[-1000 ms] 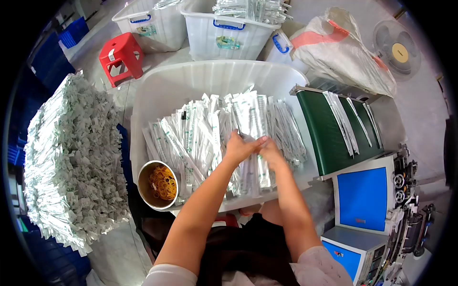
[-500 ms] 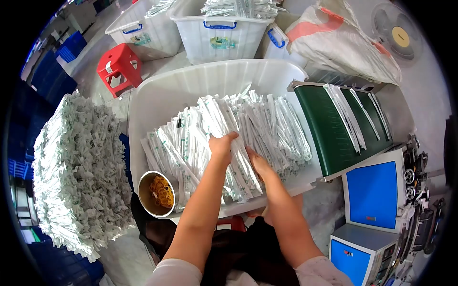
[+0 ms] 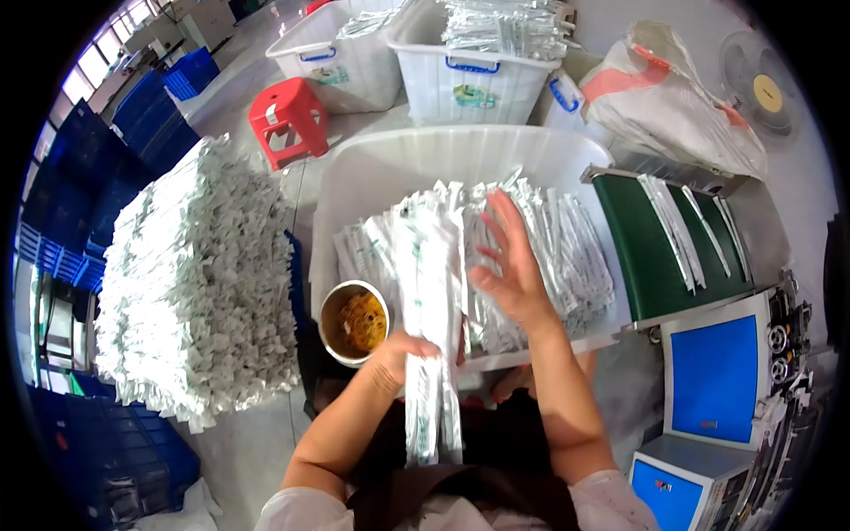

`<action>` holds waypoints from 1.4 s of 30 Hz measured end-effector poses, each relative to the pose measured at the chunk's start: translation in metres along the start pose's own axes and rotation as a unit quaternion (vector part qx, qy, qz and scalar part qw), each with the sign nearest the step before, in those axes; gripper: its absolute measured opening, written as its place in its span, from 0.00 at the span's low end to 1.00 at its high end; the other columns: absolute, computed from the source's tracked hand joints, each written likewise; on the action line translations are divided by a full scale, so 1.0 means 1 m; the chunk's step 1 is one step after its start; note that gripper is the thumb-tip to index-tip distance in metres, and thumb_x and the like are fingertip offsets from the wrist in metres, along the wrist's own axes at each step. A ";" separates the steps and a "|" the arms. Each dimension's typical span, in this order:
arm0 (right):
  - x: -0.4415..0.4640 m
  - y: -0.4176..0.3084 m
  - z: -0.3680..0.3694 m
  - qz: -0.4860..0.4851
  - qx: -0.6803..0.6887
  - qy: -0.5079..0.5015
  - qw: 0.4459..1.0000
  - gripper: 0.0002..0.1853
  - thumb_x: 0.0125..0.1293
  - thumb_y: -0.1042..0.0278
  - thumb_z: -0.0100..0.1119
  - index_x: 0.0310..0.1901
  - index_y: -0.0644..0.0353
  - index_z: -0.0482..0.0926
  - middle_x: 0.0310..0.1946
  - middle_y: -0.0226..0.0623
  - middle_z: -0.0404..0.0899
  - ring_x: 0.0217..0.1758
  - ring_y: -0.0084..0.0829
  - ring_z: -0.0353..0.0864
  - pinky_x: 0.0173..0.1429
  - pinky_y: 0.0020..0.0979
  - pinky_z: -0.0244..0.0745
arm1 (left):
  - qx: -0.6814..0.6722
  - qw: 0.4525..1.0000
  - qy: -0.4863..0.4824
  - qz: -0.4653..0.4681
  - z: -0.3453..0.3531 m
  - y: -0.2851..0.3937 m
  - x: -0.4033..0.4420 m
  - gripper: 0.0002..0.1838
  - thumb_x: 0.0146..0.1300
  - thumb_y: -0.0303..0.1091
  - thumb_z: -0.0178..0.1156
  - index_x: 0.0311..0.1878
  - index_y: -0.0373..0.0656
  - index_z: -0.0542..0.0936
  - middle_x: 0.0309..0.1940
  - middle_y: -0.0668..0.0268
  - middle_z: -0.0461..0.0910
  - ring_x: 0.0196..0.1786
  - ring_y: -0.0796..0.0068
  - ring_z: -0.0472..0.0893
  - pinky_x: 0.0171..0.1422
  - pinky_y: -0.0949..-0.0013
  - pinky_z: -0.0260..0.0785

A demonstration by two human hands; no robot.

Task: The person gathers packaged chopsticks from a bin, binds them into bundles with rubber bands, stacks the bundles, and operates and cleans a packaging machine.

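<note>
My left hand (image 3: 405,356) is closed around a bundle of long, thin white packets (image 3: 431,265) with green print, held upright in front of my body. To the right of the bundle, my right hand (image 3: 512,265) is raised with its fingers spread and nothing in it. Behind both hands, many similar loose packets (image 3: 567,257) lie in a large white plastic tub (image 3: 354,177). A metal cup (image 3: 330,329) holding yellow rubber bands (image 3: 363,323) sits at the tub's near left corner, close to my left hand.
A green conveyor belt (image 3: 637,257) carrying several packets overhangs the tub's right side. On the left rises a tall stack of packets (image 3: 195,283). A red stool (image 3: 288,119), white bins (image 3: 474,80), a sack (image 3: 664,106) and a fan (image 3: 757,84) stand beyond. Blue-fronted machine cabinets (image 3: 715,363) are at right.
The bundle has come up out of the tub toward my body in my left hand. My right hand has left the packets and opened in the air. The view has shifted left.
</note>
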State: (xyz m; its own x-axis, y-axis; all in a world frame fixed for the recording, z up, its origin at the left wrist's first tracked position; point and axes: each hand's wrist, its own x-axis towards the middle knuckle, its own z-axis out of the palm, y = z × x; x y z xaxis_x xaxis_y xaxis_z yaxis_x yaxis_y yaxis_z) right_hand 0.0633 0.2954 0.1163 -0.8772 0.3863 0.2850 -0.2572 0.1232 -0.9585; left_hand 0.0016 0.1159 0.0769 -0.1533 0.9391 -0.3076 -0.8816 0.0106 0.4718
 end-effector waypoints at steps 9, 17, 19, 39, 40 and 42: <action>-0.012 -0.012 0.077 0.049 -0.051 -0.280 0.958 0.12 0.58 0.66 0.51 0.33 0.66 0.81 0.30 0.39 0.81 0.37 0.25 0.78 0.46 0.27 0.71 | -0.099 0.984 -0.149 0.012 -0.007 -0.030 -0.049 0.44 0.33 0.30 0.73 0.56 0.30 0.63 0.49 0.43 0.70 0.49 0.50 0.75 0.56 0.52 0.68; 0.008 -0.007 0.164 0.291 0.208 -0.244 0.901 0.24 0.67 0.52 0.38 0.35 0.67 0.78 0.26 0.36 0.79 0.27 0.24 0.75 0.38 0.24 0.69 | 0.027 0.983 0.125 0.133 -0.024 -0.014 -0.108 0.27 0.38 0.20 0.64 0.47 0.35 0.70 0.34 0.60 0.76 0.35 0.67 0.79 0.41 0.62 0.74; 0.002 0.049 0.181 0.280 0.158 -0.160 0.933 0.19 0.66 0.54 0.44 0.34 0.63 0.77 0.25 0.37 0.79 0.30 0.26 0.78 0.36 0.26 0.71 | 0.003 0.958 0.191 0.212 -0.046 -0.010 -0.133 0.28 0.38 0.21 0.62 0.48 0.36 0.69 0.32 0.60 0.75 0.33 0.64 0.78 0.40 0.62 0.74; -0.020 0.074 0.185 0.089 -0.244 -0.148 0.954 0.05 0.49 0.74 0.56 0.29 0.64 0.79 0.21 0.46 0.75 0.25 0.48 0.75 0.31 0.39 0.69 | 0.066 0.914 0.261 0.302 -0.052 0.010 -0.148 0.27 0.40 0.22 0.65 0.49 0.36 0.71 0.39 0.64 0.74 0.41 0.72 0.75 0.47 0.68 0.68; -0.022 0.060 0.182 0.069 -0.213 -0.158 0.962 0.05 0.48 0.76 0.55 0.28 0.66 0.77 0.21 0.47 0.75 0.25 0.49 0.75 0.30 0.39 0.68 | 0.059 0.922 0.252 0.286 -0.046 0.013 -0.147 0.28 0.40 0.22 0.65 0.50 0.36 0.71 0.40 0.64 0.75 0.42 0.72 0.76 0.48 0.69 0.68; -0.027 0.021 0.174 0.039 -0.241 -0.186 0.952 0.04 0.47 0.78 0.53 0.26 0.69 0.74 0.20 0.51 0.74 0.24 0.50 0.74 0.30 0.40 0.67 | 0.092 0.926 0.228 0.287 -0.044 0.011 -0.134 0.27 0.39 0.22 0.65 0.48 0.37 0.74 0.39 0.63 0.77 0.43 0.72 0.76 0.49 0.70 0.68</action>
State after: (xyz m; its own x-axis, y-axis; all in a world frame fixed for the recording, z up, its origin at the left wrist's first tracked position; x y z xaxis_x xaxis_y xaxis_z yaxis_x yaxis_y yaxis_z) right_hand 0.0109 0.1283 0.0872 -0.9919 0.0721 0.1050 -0.0487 0.5473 -0.8355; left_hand -0.0075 -0.0251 0.0868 -0.7831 0.5652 -0.2592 -0.5110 -0.3474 0.7863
